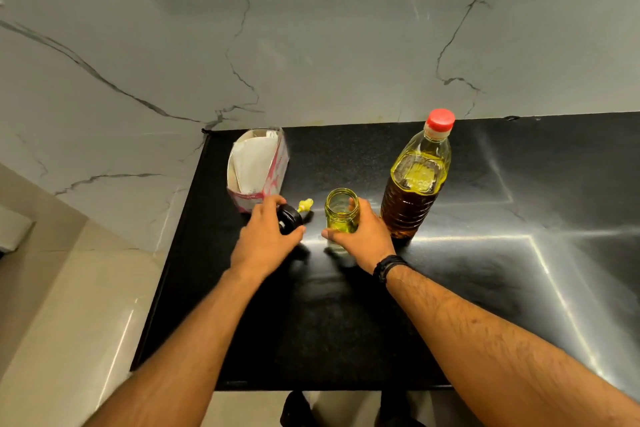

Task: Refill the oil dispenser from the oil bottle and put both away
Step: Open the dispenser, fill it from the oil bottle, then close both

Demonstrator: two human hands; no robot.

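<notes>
1. The small clear glass oil dispenser jar (342, 215) stands upright and uncapped on the glossy black stone bench (485, 253), with only a shallow layer of yellow oil at its bottom. The right hand (360, 236) wraps its fingers round the jar's body. If that grip loosens while oil goes in, the light jar could slide or tip on the slick surface.

2. The left hand (266, 236) curls its fingers over the black round dispenser cap with its yellow spout (292, 217), which lies on the bench just left of the jar. The spout is likely oily, so it could smear the bench or roll away.

3. The tall clear plastic oil bottle with a red screw cap (417, 180) stands just right of the jar, near the right hand, still capped and mostly full. With both hands occupied, one must let go to open it. A full, soft-walled bottle can gush when tilted, and the jar's narrow mouth leaves little margin, so overshooting would spill oil.

4. The open pink and white carton holding white paper (258, 168) sits behind the left hand, close to the cap. Any spilled oil could reach and soak it.
</notes>
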